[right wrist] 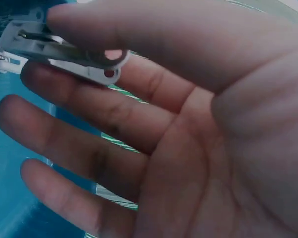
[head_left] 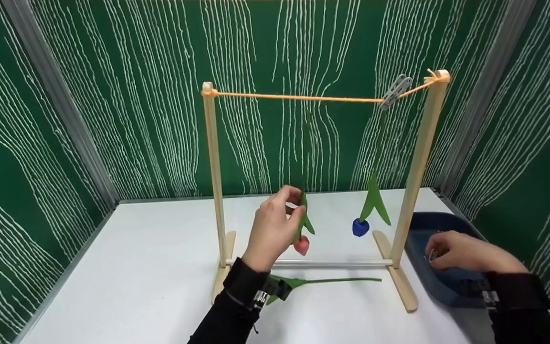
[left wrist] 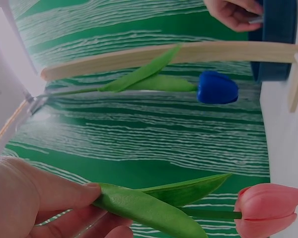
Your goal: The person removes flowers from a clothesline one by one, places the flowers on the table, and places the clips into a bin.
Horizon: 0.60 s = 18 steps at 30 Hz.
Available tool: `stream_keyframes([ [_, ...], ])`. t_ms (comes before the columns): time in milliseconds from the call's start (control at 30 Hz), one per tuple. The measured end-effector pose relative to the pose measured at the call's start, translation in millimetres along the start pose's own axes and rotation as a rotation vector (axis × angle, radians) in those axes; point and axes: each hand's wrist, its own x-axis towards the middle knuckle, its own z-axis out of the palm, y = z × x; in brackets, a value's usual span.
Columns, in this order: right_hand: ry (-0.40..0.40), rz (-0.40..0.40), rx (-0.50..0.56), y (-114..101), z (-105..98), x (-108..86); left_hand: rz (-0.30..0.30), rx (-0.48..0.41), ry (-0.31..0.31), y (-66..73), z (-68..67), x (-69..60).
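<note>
My left hand pinches a pink tulip at its stem and leaves. The bloom points down, and the stem rises toward the orange string. Over at the right, my right hand is above the dark blue tray. Thumb and fingers there pinch a grey clothespin, seen up close in the right wrist view. A blue tulip hangs head down from the string, held by another clothespin.
The string is tied between two wooden posts with flat wooden feet and a pale crossbar. Another green stem with leaves lies on the white table, its other end hidden by my left wrist. Green, white-lined walls surround the table.
</note>
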Motion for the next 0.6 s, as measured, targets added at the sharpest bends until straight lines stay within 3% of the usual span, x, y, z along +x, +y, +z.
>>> stream_keyframes([
  [300,-0.021,-0.021,-0.025,6.2,4.3,4.4,0.009,0.018,0.006,0.4,0.2,-0.7],
  [600,-0.034,-0.004,-0.115,7.9,6.7,2.2,0.012,0.039,-0.01,1.2,0.0,-0.4],
])
